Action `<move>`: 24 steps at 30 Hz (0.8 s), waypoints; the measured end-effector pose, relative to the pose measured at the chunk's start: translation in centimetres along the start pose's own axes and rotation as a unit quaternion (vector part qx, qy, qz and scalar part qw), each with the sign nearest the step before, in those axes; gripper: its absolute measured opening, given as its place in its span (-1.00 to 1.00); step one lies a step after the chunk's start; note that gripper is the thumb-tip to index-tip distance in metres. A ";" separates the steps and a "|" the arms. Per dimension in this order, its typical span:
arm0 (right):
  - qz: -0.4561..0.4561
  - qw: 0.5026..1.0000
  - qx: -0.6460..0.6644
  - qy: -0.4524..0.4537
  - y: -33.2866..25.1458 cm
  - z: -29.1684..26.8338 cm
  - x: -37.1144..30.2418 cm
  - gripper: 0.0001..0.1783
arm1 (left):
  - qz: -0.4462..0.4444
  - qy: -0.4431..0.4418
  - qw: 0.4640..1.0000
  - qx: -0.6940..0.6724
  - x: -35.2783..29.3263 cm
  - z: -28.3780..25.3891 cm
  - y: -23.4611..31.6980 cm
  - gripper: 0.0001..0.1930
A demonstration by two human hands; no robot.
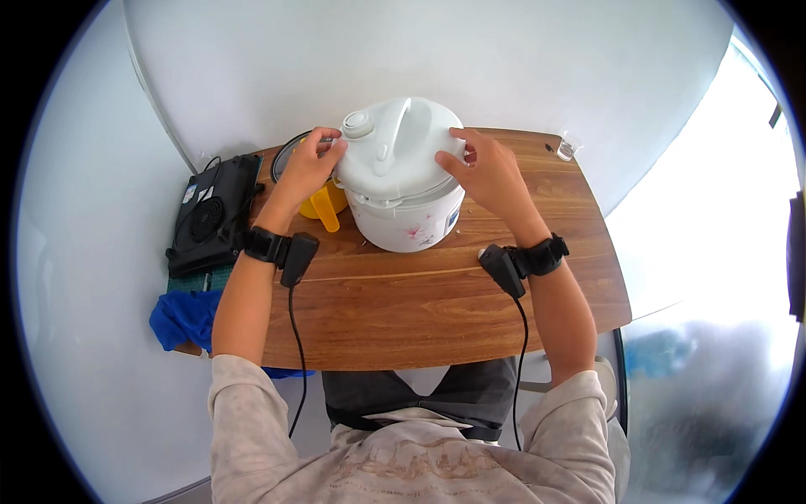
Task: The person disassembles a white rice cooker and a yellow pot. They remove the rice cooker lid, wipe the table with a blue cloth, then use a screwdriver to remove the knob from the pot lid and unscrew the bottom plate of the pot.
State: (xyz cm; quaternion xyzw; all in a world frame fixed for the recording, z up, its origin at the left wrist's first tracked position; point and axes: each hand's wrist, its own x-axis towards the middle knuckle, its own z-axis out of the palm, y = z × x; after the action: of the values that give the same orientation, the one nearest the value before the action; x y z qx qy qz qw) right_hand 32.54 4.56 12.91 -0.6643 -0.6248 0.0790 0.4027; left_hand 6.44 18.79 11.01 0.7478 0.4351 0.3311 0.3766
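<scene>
A white electric rice cooker [403,228] with a pink flower print stands at the far middle of the wooden table. Its white lid [424,160], with a long raised handle and a round valve at its left, covers the top; a gap shows below the rim at the front right. At the lid's left edge, my left hand [315,164] grips with thumb and fingers. My right hand [487,168] holds the opposite edge, thumb on top and the other fingers bent at the side. Some fingertips are hidden by the lid.
Left of the cooker are a yellow container with a handle [323,210] and a dark-rimmed round thing [280,160]. A black appliance [210,214] and a blue cloth [186,319] lie at the left edge. A small clear cup [567,149] stands far right. Cables hang from both wrist straps.
</scene>
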 end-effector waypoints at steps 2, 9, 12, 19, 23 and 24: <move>-0.002 1.000 0.028 0.007 0.6 0.3 -0.1 -0.40 | -0.006 -0.009 1.000 -0.010 -0.1 -0.1 0.3 -0.56; 0.002 0.999 0.040 0.006 1.1 0.5 -0.3 -0.38 | -0.004 -0.007 0.999 -0.033 -0.1 -0.3 0.3 -0.57; 0.017 0.998 0.052 -0.009 1.1 0.2 -0.3 -0.38 | 0.005 -0.015 0.999 -0.041 0.1 -0.5 0.3 -0.57; 0.022 0.995 0.100 -0.002 1.9 0.5 -0.2 -0.37 | 0.008 -0.015 0.999 -0.044 0.1 -0.6 0.0 -0.56; 0.022 0.995 0.101 0.004 2.2 0.6 -0.2 -0.37 | -0.005 -0.011 0.999 -0.048 -0.1 -0.4 0.2 -0.56; 0.023 0.994 0.105 0.004 2.2 0.7 -0.1 -0.37 | -0.012 -0.011 0.999 -0.050 -0.2 -0.5 0.4 -0.56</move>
State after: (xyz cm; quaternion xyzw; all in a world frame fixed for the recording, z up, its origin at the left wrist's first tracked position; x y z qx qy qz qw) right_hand 33.78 4.97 11.00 -0.6330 -0.5961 0.1509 0.4704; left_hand 6.12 18.59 11.59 0.7261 0.4229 0.3399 0.4223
